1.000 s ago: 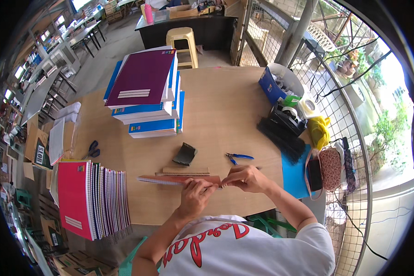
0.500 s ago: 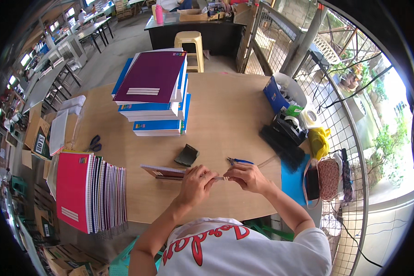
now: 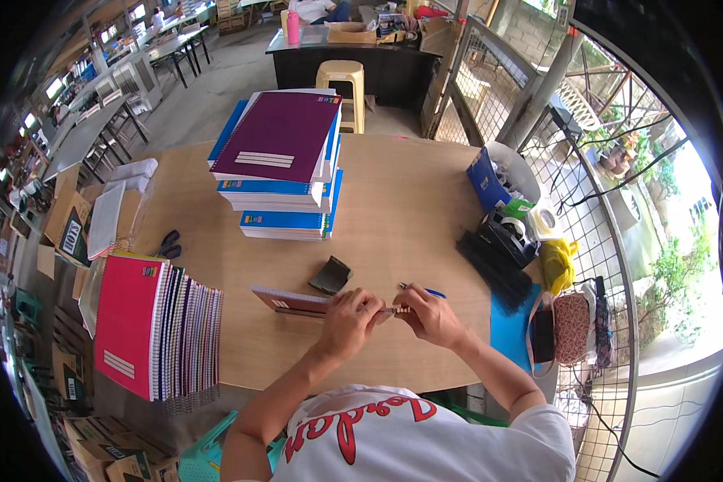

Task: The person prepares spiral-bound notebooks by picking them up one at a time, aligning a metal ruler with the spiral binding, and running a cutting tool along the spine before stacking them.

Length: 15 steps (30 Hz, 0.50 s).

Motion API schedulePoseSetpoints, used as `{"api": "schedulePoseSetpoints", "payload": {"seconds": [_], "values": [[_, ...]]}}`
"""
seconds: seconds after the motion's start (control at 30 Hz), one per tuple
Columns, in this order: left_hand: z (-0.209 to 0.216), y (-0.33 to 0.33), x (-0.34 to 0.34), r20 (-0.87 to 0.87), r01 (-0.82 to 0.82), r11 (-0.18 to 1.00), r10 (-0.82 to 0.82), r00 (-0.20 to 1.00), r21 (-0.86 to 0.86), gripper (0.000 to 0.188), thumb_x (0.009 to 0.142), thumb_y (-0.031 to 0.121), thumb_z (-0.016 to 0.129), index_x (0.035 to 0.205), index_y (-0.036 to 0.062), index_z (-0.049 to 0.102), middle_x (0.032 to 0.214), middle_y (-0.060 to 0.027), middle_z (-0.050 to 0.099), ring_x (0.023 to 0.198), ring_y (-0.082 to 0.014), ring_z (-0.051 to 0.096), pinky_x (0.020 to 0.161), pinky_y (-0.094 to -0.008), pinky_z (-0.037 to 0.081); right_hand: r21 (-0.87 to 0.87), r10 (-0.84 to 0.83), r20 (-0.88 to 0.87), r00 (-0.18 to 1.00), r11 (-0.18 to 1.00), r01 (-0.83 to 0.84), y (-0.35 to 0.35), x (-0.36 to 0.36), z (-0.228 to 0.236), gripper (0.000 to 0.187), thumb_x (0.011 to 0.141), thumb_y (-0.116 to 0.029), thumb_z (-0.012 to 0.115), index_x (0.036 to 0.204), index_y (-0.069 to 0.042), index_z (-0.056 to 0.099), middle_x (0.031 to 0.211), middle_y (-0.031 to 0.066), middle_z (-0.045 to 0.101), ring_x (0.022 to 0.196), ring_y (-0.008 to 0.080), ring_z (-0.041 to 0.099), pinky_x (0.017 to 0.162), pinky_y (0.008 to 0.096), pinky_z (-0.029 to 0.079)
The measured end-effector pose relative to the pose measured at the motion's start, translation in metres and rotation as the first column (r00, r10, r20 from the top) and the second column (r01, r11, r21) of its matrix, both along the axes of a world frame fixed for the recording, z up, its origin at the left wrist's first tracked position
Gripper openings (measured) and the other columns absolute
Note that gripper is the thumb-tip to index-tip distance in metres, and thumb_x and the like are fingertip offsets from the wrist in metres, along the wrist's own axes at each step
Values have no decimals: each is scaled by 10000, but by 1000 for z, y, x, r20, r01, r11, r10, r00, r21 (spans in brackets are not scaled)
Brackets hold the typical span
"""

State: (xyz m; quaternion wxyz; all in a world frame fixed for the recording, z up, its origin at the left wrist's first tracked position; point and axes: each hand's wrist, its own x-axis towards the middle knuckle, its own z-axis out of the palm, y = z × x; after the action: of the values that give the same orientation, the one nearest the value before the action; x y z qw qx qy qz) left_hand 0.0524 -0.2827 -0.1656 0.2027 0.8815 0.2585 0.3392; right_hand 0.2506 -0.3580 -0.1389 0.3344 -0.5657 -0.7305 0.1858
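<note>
A reddish-brown notebook (image 3: 291,300) is held nearly on edge above the table, close to my body. My left hand (image 3: 347,323) is closed around its right end. At that end, my right hand (image 3: 432,316) pinches with thumb and fingers beside a short pale, ridged piece (image 3: 401,310), probably the end of the spiral binding. Fingers hide exactly what it grips. Just beyond my right hand lies a blue-handled pair of pliers (image 3: 434,292), partly covered. A dark, block-like object (image 3: 330,275) rests beyond the notebook. Black plastic spiral strands (image 3: 496,271) lie farther right.
A purple notebook (image 3: 279,132) tops a tall stack of blue-covered books (image 3: 287,220). Spiral notebooks with a red cover (image 3: 130,325) stack at the left edge, near scissors (image 3: 169,244). On the right are a tape dispenser (image 3: 508,238), yellow bundle (image 3: 559,266) and patterned pouch (image 3: 571,316).
The whole view has shifted slightly. My right hand has shifted slightly at the notebook's end, and more of the ridged piece shows between the hands. My left hand keeps its hold.
</note>
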Motion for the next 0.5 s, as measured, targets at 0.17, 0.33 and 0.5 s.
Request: {"api": "schedulePoseSetpoints", "payload": {"seconds": [0.17,0.33,0.5], "values": [[2,-1,3,39,20,1000,-20,999,-1,202,773,59,740,929,118,625,896,-45,596,872,-274,628,764,-427,486,87,-49,64,997,995,43,-1,-12,-3,168,814,-40,711,967,-74,650,929,92,617,848,318,624,646,421,501],[-5,0,1,22,32,998,-31,999,-47,173,802,97,738,936,108,629,913,-46,604,894,-272,624,775,-446,484,192,-104,229,968,980,60,2,-15,6,170,821,-111,729,982,-91,681,1007,77,639,972,306,607,778,457,499],[1,-10,-2,-22,35,998,-34,999,60,169,834,271,731,949,177,650,928,8,605,918,-216,600,795,-448,411,-161,-105,-159,982,984,79,52,13,-7,259,935,-277,666,1103,-81,685,1130,160,625,1068,354,592,922,462,475]]}}
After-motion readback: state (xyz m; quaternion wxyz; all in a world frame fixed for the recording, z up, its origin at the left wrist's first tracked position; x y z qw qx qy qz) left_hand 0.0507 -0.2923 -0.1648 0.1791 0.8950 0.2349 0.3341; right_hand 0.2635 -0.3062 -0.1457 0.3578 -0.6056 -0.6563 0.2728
